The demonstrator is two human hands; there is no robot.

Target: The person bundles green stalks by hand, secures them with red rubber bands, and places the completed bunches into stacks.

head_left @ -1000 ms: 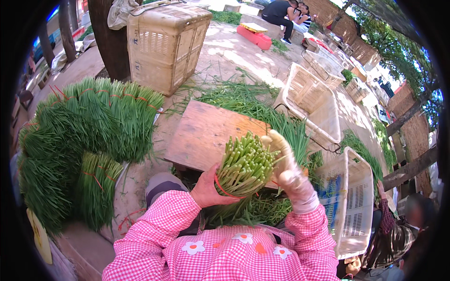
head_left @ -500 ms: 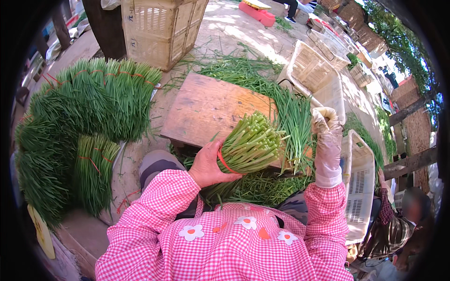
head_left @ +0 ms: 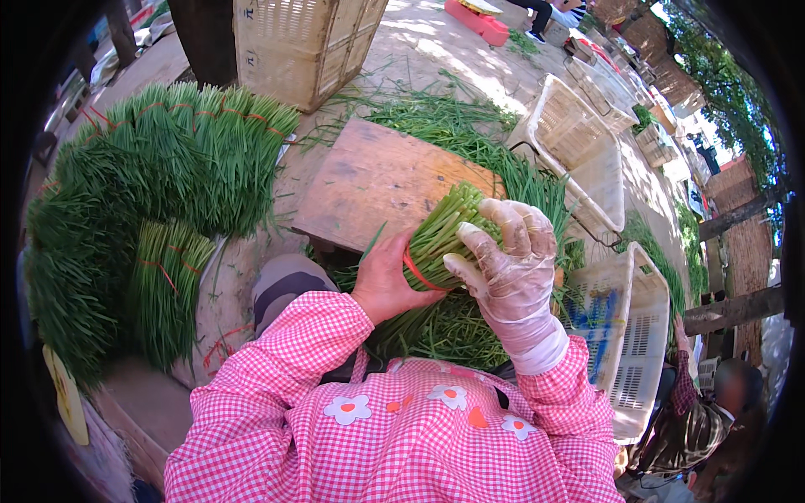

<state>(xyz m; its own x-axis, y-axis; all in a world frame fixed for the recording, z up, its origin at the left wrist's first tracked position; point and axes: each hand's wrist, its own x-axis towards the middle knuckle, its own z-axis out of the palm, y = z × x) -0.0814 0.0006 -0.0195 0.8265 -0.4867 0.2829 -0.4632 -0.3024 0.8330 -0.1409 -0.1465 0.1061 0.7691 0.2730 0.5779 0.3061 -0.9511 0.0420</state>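
My left hand, bare, is closed round a bunch of chive-like greens, near the red band that ties it. The pale cut ends point up and to the right, over the near right corner of a wooden board. My right hand, in a whitish stained glove, is at the cut ends with its fingers curved and apart. It hides part of the ends, and whether it presses on them I cannot tell. Loose greens lie below the bunch, above my lap.
Tied bunches of greens are stacked at the left, with a smaller bunch nearer me. Plastic crates stand at the back, right and near right. Loose leaves spread behind the board. Another person sits at the lower right.
My right hand has come left and inward from beside the crates to the cut ends, and its fingers have uncurled. My left hand still holds the bunch. The view has shifted slightly.
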